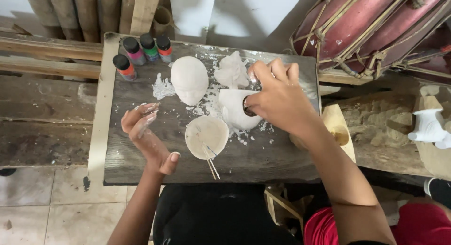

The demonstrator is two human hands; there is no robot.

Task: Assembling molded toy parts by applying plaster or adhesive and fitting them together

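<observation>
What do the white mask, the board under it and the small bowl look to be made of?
White mask: probably carved wood under matte white primer, though the coat hides any grain. Board: weathered grey wood with visible grain and white splashes. Small bowl: possibly coconut shell or wood, coated inside with whitish paint.

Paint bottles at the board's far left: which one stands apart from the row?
The orange-labelled bottle, standing nearer the person; the pink, green and red ones line up.
</observation>
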